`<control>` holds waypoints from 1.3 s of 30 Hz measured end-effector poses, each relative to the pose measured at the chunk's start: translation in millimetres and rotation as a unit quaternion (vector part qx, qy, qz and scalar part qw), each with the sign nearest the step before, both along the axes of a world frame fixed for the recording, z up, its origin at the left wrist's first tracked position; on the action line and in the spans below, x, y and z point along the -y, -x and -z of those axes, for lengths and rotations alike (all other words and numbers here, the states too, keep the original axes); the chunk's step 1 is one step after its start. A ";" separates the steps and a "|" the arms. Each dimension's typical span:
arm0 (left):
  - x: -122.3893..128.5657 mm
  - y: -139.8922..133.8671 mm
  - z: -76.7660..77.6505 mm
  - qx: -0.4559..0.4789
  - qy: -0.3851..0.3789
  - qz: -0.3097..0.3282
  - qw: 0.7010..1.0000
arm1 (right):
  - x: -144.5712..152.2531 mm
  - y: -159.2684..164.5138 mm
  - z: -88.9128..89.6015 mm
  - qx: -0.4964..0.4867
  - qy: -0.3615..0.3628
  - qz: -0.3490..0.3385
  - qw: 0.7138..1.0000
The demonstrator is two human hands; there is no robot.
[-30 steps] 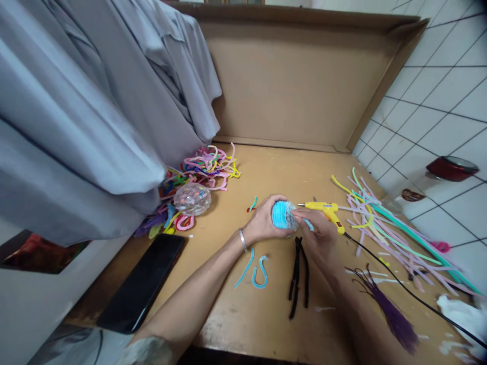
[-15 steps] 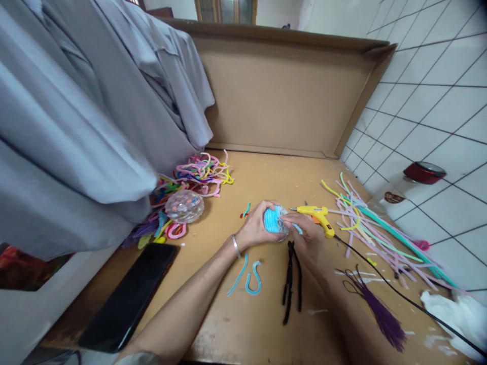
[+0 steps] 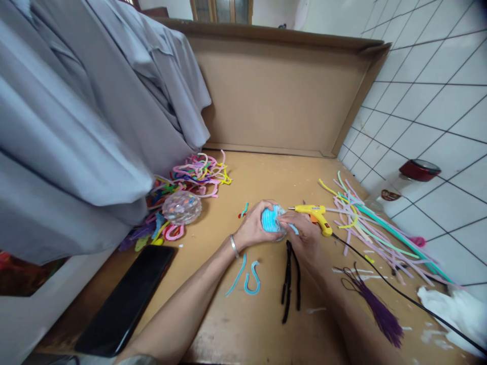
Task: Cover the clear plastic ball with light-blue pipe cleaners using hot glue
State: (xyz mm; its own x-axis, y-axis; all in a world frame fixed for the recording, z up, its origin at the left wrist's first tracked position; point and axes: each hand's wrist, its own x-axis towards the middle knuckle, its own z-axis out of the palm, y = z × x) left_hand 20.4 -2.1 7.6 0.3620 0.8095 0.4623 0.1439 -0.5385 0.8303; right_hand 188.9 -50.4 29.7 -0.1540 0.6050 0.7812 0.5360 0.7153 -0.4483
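My left hand (image 3: 251, 226), with a silver bracelet at the wrist, is wrapped around a small clear round container (image 3: 282, 208) whose near side is covered in rows of blue pipe cleaner (image 3: 269, 221). The fingers of my right hand (image 3: 305, 234) pinch a blue pipe cleaner end (image 3: 293, 228) against the clear part; its tip sticks out past the fingers. Below the hands lie a curved blue pipe cleaner piece (image 3: 251, 291), a straighter blue piece (image 3: 236, 276) and black pipe cleaners (image 3: 286, 284). A yellow glue gun (image 3: 315, 210) rests just beyond my right hand.
At the left are tangled coloured pipe cleaners (image 3: 201, 170), a clear faceted ball (image 3: 181, 207) and a black phone (image 3: 127, 301). Long pipe cleaners (image 3: 375, 228), a purple tassel (image 3: 380, 312), white tissue (image 3: 452, 314) and a red-lidded jar (image 3: 418, 171) occupy the right. Cardboard (image 3: 274, 96) stands behind.
The whole view has shifted slightly, so everything sits a little further left. Both hands keep their hold on the container and the blue pipe cleaner.
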 end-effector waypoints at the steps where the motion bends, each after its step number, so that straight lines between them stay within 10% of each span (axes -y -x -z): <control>1: 0.1 -0.2 0.1 -0.001 0.003 0.000 1.000 | 0.2 0.1 0.1 0.001 0.005 0.002 1.000; 39: -1.2 2.2 -3.0 -0.020 -0.045 0.006 0.999 | -0.5 -0.6 5.1 0.010 0.013 0.005 1.000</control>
State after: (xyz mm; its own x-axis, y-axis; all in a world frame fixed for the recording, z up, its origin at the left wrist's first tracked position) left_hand 18.3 -0.8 10.7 0.3910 0.7613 0.5173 0.1695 -0.6120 0.7725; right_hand 189.4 -49.9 24.6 -0.1627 0.6261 0.7626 0.5519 0.6984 -0.4556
